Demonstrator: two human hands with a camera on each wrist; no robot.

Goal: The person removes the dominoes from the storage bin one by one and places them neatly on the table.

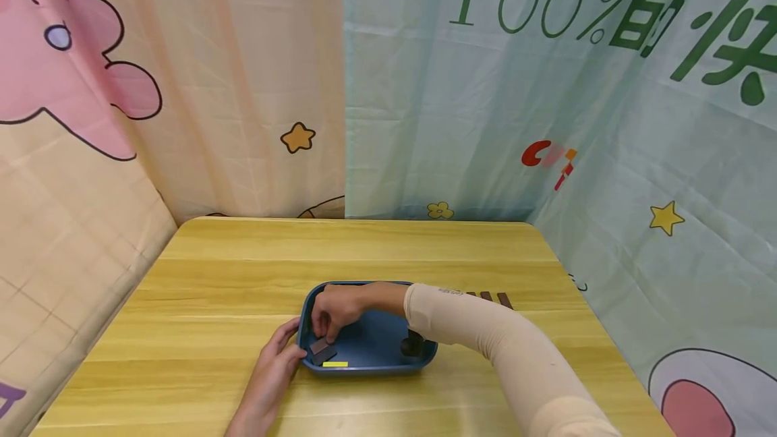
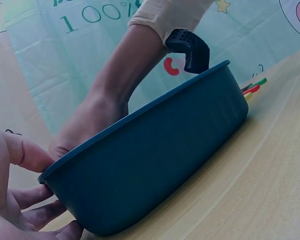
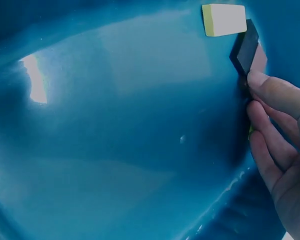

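A deep blue plastic tray with rounded corners stands on the table. My left hand grips its left end, thumb at the rim and fingers against the outer wall. My right hand reaches down inside at the same end. There its thumb and fingers pinch the near end of a small brown block, partly hidden by the thumb. Against it lies a dark grey block. Close by, a yellow block rests along the tray's front wall.
Several dark brown strips lie on the table behind the right sleeve. In the left wrist view, green, red and yellow pieces show past the tray's far end. Printed curtains hang round the wooden table.
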